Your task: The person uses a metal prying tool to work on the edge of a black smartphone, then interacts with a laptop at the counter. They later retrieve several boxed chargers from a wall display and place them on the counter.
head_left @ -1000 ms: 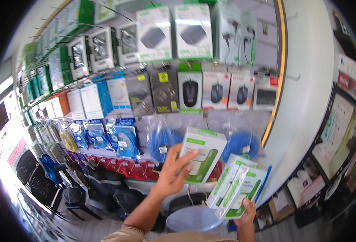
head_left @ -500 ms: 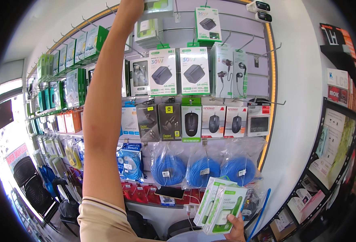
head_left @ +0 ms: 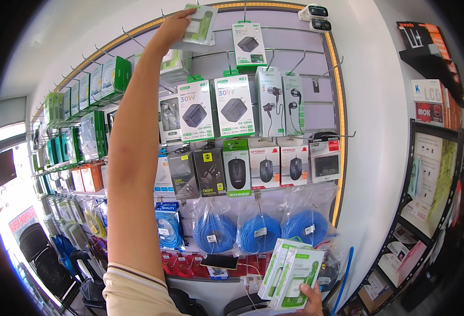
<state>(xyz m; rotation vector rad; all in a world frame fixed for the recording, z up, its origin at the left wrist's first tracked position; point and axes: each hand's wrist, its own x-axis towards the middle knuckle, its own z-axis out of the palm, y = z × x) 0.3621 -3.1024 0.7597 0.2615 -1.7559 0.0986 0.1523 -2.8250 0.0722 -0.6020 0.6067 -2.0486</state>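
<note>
My left arm reaches up to the top of the display wall. There my left hand (head_left: 175, 30) grips the left edge of a white and green charger box (head_left: 201, 25), close to the hooks of the top row. Low on the right, my right hand (head_left: 312, 301) holds several white and green charger packs (head_left: 297, 278) fanned together, with the thumb across the front one. Just below the raised box, another pale box (head_left: 175, 63) hangs partly behind my arm. Whether the raised box is on a hook, I cannot make out.
Hooks jut from the slatted wall, carrying wall charger boxes (head_left: 235, 108), earphone boxes (head_left: 270, 102) and mouse boxes (head_left: 237, 171). Bagged blue cable coils (head_left: 260, 231) hang lower. A phone (head_left: 218, 262) lies on the ledge, a black chair (head_left: 47, 263) stands left, and shelving (head_left: 408, 179) stands right.
The view has tilted upward, so the raised box and my left hand now show more fully. My right hand keeps its hold on the charger packs.
</note>
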